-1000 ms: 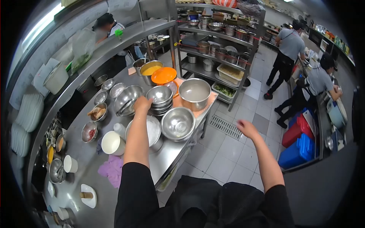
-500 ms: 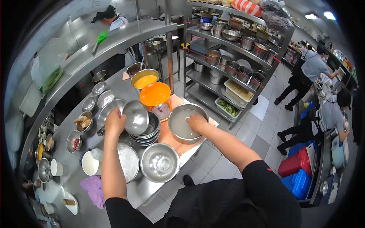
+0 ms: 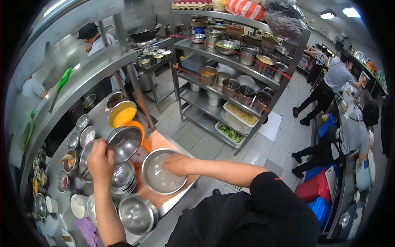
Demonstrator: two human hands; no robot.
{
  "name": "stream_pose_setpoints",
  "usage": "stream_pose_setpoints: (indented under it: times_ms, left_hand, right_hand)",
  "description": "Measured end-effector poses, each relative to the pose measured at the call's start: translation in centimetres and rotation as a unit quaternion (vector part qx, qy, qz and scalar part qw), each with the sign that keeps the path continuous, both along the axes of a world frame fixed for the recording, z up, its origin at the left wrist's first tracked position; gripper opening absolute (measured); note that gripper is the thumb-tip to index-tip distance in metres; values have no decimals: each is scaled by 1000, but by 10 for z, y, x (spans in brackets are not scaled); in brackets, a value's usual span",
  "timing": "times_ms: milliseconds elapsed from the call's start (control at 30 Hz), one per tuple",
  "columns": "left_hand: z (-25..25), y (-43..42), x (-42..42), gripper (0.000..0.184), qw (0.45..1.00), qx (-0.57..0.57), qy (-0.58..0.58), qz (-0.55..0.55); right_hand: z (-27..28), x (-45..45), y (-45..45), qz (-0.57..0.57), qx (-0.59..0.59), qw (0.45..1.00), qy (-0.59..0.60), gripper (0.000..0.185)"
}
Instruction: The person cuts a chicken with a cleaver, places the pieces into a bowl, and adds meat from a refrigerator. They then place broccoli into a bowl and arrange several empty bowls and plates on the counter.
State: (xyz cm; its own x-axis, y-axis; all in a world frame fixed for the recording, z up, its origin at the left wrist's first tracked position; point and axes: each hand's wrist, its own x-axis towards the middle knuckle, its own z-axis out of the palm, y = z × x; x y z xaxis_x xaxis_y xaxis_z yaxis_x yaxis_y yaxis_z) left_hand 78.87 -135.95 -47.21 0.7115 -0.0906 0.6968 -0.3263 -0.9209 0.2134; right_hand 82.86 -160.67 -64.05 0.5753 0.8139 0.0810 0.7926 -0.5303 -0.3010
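My left hand [image 3: 101,159] grips the rim of a steel mixing bowl [image 3: 124,145], tilted with its inside toward the right. The bowl is above a stack of steel bowls [image 3: 122,177]. My right hand [image 3: 177,165] reaches into a round steel basin [image 3: 144,175] of cloudy greyish liquid. Its fingers are bunched and point down; the tips are hidden, so what they hold cannot be made out. Behind the raised bowl shows part of an orange container [image 3: 142,131]. Nearer me stands another steel bowl [image 3: 135,216].
A pot of yellow liquid [image 3: 123,116] stands at the table's far end. Small bowls of ingredients [image 3: 70,159] and a purple cloth [image 3: 86,230] are on the left. A loaded steel rack [image 3: 230,61] stands ahead. Co-workers [image 3: 339,76] are at the right counter.
The view has swung, so the table appears farther left and the rack closer. My left hand still holds the tilted bowl; my right hand stays in the basin.
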Motion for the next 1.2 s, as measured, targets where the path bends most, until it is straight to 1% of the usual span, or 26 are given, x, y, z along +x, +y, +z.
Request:
stream_pose_setpoints:
  times_ms: [33,100,167,267,300,333,367,400,433,467,500,533,600,633,700,733,800,833,867,900,933,1000,1033,1067,1133,1200]
  left_hand:
    - [-3,-19,10,16,1000,12,6,-10]
    - [-16,-62,34,17,998,44,31,-9]
    - [-33,-107,62,18,996,58,54,-32]
    - [-48,-161,86,16,994,46,80,-67]
    - [-47,-173,87,15,994,27,77,-70]
    - [-46,-181,87,14,995,8,75,-73]
    - [-49,-186,87,14,994,4,77,-73]
    - [-53,-187,85,14,994,-52,62,-70]
    - [-56,-185,82,14,991,-107,46,-64]
    - [-56,-182,75,14,991,-108,47,-60]
    - [-55,-177,65,14,984,-151,87,-29]
    - [-57,-171,56,14,973,-194,126,3]
    - [-76,-155,40,12,951,-289,106,37]
    - [-81,-149,29,11,934,-339,104,51]
    - [-84,-131,0,12,925,-343,131,99]
    - [-86,-125,-16,11,908,-373,145,122]
    - [-89,-117,-45,10,901,-393,119,136]
    - [-93,-111,-61,9,894,-409,105,145]
    - [-100,-105,-78,9,887,-425,90,155]
    - [-103,-101,-93,18,894,-417,70,151]
    - [-101,-98,-115,18,852,-471,103,203]
    - [-105,-102,-148,18,828,-506,61,235]
    - [-110,-100,-163,18,825,-506,62,243]
    - [-112,-98,-177,18,813,-523,50,252]
    - [-115,-92,-203,17,795,-541,35,272]
    - [-98,-96,-227,7,758,-543,137,335]
  right_hand:
    - [8,8,-18,1,-3,1000,-4,26]
    - [44,23,-55,3,89,995,-55,27]
    - [68,52,-102,-35,179,976,-118,27]
    - [135,106,-211,-148,156,962,-166,30]
    - [165,117,-247,-206,154,940,-225,22]
    - [184,138,-289,-300,119,925,-199,27]
    - [203,155,-329,-385,71,901,-184,26]
    - [213,182,-373,-456,53,869,-184,26]
    - [228,199,-413,-486,27,859,-158,28]
    - [247,212,-436,-576,32,817,-1,31]
    - [244,233,-473,-553,-96,821,-102,32]
    - [225,260,-519,-503,-118,840,-168,33]
    - [221,270,-537,-460,-203,851,-151,27]
    - [221,275,-541,-456,-203,854,-149,27]
    - [228,279,-539,-497,-178,848,-45,32]
    - [223,286,-541,-492,-179,851,-43,32]
    - [215,299,-554,-486,-172,853,-86,23]
    - [212,304,-558,-506,-141,844,-111,14]
    - [230,284,-537,-523,-113,841,-81,12]
    - [227,294,-555,-483,-91,862,-125,11]
    - [223,304,-572,-440,-68,880,-168,10]
    - [239,283,-554,-512,6,855,-83,9]
    - [231,292,-568,-479,15,875,-64,12]
    - [233,283,-552,-535,17,844,28,12]
    - [213,290,-557,-496,-87,863,-42,15]
    - [221,287,-547,-454,-187,863,-121,20]
